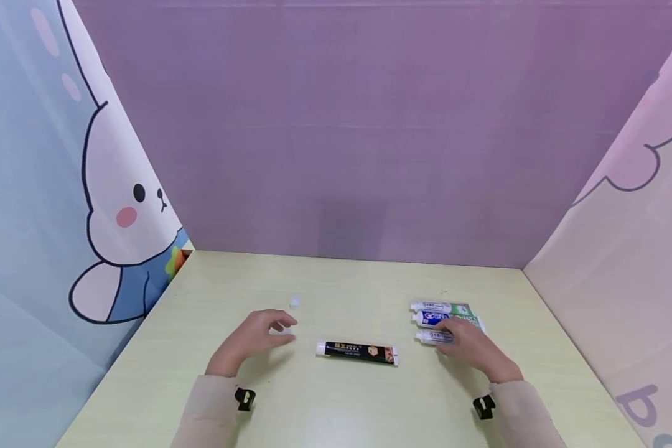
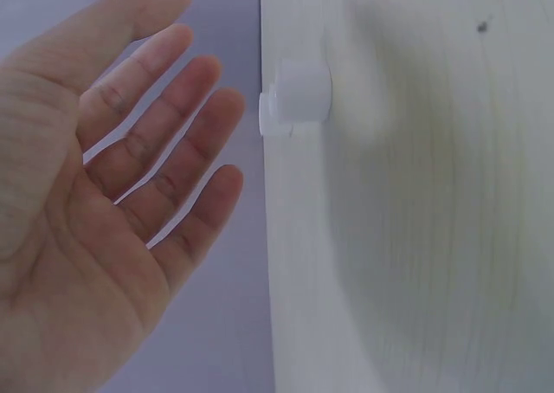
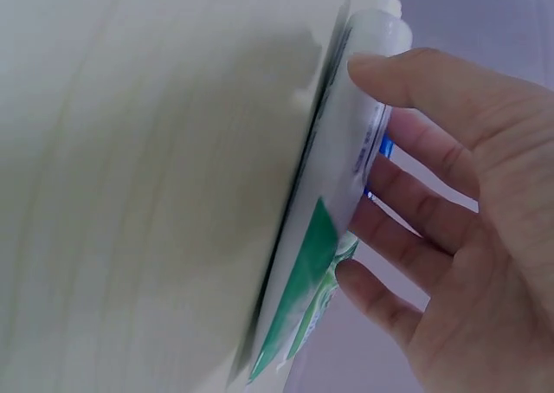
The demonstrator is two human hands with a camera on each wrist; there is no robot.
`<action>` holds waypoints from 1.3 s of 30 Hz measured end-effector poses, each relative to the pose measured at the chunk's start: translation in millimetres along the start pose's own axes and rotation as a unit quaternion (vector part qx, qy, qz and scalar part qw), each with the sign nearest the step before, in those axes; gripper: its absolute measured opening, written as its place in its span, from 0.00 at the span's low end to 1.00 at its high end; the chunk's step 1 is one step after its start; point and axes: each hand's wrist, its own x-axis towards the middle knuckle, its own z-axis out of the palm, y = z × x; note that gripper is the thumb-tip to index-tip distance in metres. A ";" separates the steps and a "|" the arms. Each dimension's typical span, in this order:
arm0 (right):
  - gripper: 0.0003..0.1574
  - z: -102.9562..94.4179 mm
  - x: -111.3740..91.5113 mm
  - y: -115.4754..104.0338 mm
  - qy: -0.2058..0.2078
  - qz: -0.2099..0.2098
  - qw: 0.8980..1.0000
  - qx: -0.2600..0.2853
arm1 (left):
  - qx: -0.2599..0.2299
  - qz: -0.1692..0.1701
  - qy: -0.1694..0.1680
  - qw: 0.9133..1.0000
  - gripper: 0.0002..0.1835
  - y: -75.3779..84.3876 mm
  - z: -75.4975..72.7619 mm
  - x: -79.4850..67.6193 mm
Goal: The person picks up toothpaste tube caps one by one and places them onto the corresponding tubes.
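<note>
My right hand [image 1: 470, 348] holds the nearest of three white-capped toothpaste tubes lying side by side, a white one with green [image 3: 333, 168]. Its thumb presses the near side by the cap end, and the fingers reach over the far side. Beyond it lie a blue-and-white tube [image 1: 425, 318] and another white and green tube [image 1: 438, 307]. The left hand [image 1: 254, 339] hovers above the table with its fingers loosely bent and nothing between them. Close to its fingertips, a small white cap [image 2: 305, 92] stands with a second white cap [image 2: 268, 116] behind it.
A black toothpaste tube [image 1: 358, 352] with a white cap lies between the hands. The pale wooden table [image 1: 336, 404] meets a purple panel [image 1: 347, 137] at the back. Printed cloths hang on both sides, a rabbit [image 1: 126, 186] on the left one.
</note>
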 end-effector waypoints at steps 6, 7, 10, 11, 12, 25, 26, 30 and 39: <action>0.24 -4.5 -4.6 0.5 -0.010 0.013 1.000 -0.007 | 0.003 -0.003 0.011 1.000 0.16 -1.0 -6.2 -4.7; 0.24 -5.1 -5.0 0.4 -0.011 0.014 1.000 -0.008 | 0.002 -0.004 0.013 1.000 0.16 -0.9 -7.3 -5.2; 0.24 -6.8 -5.4 0.4 -0.010 0.010 1.000 -0.009 | -0.003 -0.007 0.017 1.000 0.15 -1.6 -10.0 -6.7; 0.23 -6.7 -5.1 1.0 -0.008 0.007 1.000 -0.009 | -0.005 -0.010 0.017 1.000 0.16 -2.4 -10.4 -6.8; 0.23 -6.9 -4.9 1.4 -0.007 0.005 1.000 -0.009 | -0.006 -0.012 0.018 1.000 0.16 -3.2 -10.8 -7.0; 0.20 -7.7 -4.9 4.8 -0.010 0.008 1.000 -0.010 | -0.008 -0.040 0.021 0.999 0.16 -10.8 -12.1 -9.1; 0.20 -7.8 -5.0 5.0 -0.011 0.010 1.000 -0.007 | -0.007 -0.042 0.021 0.999 0.16 -11.3 -11.9 -8.9; 0.20 -8.2 -4.7 6.0 -0.017 0.018 1.000 0.004 | -0.009 -0.057 0.018 0.998 0.15 -12.9 -10.7 -8.6; 0.20 -11.5 -5.8 5.0 -0.027 0.012 0.999 0.016 | -0.029 -0.061 0.007 0.998 0.17 -16.8 -9.8 -7.9</action>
